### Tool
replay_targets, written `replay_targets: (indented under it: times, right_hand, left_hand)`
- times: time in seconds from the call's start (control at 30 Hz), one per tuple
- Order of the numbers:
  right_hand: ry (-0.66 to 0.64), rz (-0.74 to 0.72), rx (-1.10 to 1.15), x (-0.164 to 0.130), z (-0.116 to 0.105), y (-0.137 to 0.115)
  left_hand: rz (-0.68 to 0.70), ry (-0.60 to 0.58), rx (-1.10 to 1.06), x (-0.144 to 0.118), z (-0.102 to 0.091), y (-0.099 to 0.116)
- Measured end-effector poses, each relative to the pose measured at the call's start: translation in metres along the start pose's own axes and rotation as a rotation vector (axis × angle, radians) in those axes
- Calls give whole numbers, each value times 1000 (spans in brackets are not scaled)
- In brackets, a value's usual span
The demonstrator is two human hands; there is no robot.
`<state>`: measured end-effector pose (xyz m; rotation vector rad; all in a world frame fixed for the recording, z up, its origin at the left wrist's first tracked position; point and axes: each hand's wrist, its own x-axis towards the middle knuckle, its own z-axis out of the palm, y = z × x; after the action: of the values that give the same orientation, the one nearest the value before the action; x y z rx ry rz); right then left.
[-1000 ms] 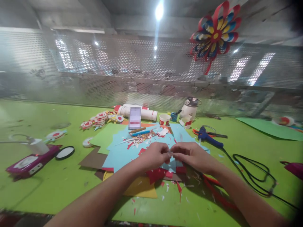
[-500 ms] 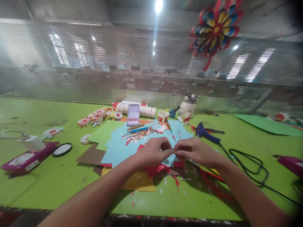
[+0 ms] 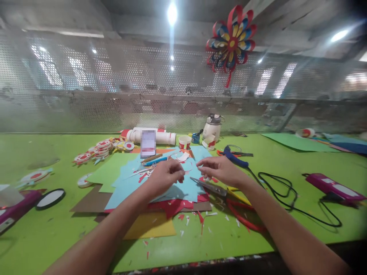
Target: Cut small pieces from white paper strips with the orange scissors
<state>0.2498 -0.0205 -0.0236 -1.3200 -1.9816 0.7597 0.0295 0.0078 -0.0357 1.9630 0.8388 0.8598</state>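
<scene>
My left hand (image 3: 168,175) hovers over the stacked blue paper (image 3: 186,189), its fingers curled in towards the thumb. Whatever it holds, if anything, is too small to make out. Opposite it, my right hand (image 3: 222,170) reaches left with the fingertips close together, and a tiny thing at their tips cannot be made out. A gap separates the two hands. Below my right hand lie scissors (image 3: 213,187) with red handles, blades pointing left over the paper. Paper scraps (image 3: 145,176) and a blue pen (image 3: 155,161) rest left of my left hand.
Behind the paper stand a phone (image 3: 148,144), white paper tubes (image 3: 166,138), a paper cup (image 3: 185,142) and a bottle (image 3: 211,128). Red-and-white paper discs (image 3: 101,149) lie at left. A blue glue gun (image 3: 233,156) trails its cord at right. Purple power strips (image 3: 334,187) flank the table.
My hands were together at the fingertips and have moved apart. The scissors under my right hand show more fully. The view has turned to the right.
</scene>
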Motion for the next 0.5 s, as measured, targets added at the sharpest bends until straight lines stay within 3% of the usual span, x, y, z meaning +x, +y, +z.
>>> replay_targets:
  times: [0.13,0.33,0.4,0.5]
  right_hand:
    - [125,28,-76,7,-6,13]
    - [154,40,-191,12,-4,24]
    - [147,39,-221,12,-3,25]
    - [140,35,-261,13,-2,27]
  left_hand:
    - [-30,244,-131,1,-35,12]
    - [0,503,-182,-23,-93,42]
    - [23,567,-166,-40,-106,38]
    - [-101,627,-151,-78,-120,14]
